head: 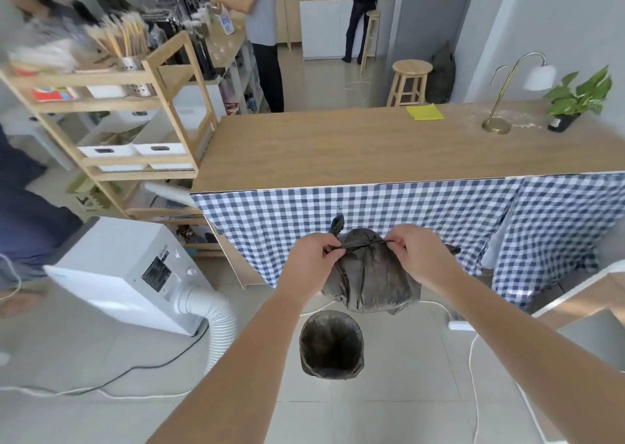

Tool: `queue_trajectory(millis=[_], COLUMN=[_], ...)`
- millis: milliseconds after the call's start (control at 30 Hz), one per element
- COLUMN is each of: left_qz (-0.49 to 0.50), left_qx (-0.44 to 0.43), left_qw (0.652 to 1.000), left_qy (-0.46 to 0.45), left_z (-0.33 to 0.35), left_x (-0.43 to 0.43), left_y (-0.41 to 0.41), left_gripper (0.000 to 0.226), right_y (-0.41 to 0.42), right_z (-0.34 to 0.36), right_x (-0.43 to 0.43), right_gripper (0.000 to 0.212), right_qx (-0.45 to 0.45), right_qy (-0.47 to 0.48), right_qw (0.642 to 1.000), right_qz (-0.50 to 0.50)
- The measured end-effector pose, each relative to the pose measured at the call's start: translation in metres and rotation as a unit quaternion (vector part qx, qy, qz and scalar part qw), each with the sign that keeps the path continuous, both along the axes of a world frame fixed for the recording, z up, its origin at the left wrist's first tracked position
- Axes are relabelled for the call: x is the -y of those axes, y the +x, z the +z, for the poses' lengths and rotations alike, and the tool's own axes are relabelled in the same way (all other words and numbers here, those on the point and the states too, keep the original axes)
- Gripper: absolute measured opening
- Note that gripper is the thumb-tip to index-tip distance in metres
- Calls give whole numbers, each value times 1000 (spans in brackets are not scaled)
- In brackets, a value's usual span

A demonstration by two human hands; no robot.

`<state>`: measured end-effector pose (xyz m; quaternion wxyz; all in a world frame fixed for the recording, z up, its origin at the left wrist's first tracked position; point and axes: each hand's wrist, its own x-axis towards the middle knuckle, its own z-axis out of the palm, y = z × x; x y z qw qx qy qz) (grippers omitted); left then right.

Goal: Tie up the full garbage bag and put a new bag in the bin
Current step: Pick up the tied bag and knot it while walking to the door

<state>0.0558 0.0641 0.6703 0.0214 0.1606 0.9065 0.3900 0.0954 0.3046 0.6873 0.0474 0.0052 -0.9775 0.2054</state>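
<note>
Garbage bag (368, 274): dark grey plastic, thin and crinkled, bulging into a rounded lump. It hangs in the air between both hands, in front of the counter's cloth front and just above and behind the bin.

Left hand (313, 254): fingers curled, pinching one twisted end of the bag's neck. Right hand (417, 251): fingers curled, pinching the other end. The plastic between them is pulled into a tight thin strand across the top of the bag. One loose flap sticks up beside the left hand, and another pokes out past the right hand.

Bin (331, 344): small, round, upright on the floor directly below the bag. It is dark inside with a wrinkled rim; cannot tell whether it is lined.

Floor (389, 393): pale glossy tiles, with white and black cables trailing over it.

Curtain (372, 207): blue-and-white checked fabric in soft folds, hanging from the counter edge.

Counter (338, 149): flat wood-grain top. On its far side are a folded yellow cloth (425, 112), a brass lamp (497, 124) with a curved neck and white shade, and a leafy plant (580, 95) in a dark pot.

Left side: a white boxy appliance (135, 268) with a ribbed white hose (216, 311), and a light wooden shelf (152, 105) holding white bins.

Beyond the counter: a round wooden stool (411, 78) and two standing people, blurred.
</note>
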Motion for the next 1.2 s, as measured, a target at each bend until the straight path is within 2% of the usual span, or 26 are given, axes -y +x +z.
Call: queue_trajectory(millis=[300,467,600,867,1033,1200], left_qz=[164,260,344,489,546,621], left_qx=[-4,-25,-8,-7,6,5], left_qw=[986,964,937,871,837,782], left_qy=[-27,-49,-58,-38,-43,-52], left_z=[13,24,31,36,40,45], left_x=[61,98,135,220,269,307], left_y=[16,44,80,180,259,346], left_gripper=[9,11,13,8,16,13], right_y=[-57,-79,-79,-35,21,83], right_z=[20,33,39,41,44,44], right_x=[64,113,168,290,369,446], right_gripper=[13,12,11,12,12,12], right_qx=[-6,-20,-26,-21,-28,-16], right_qy=[14,29,21,4,3,-5], right_qw=[986,961,935,873,836,785], right_qz=[165,275,354,487,548,619])
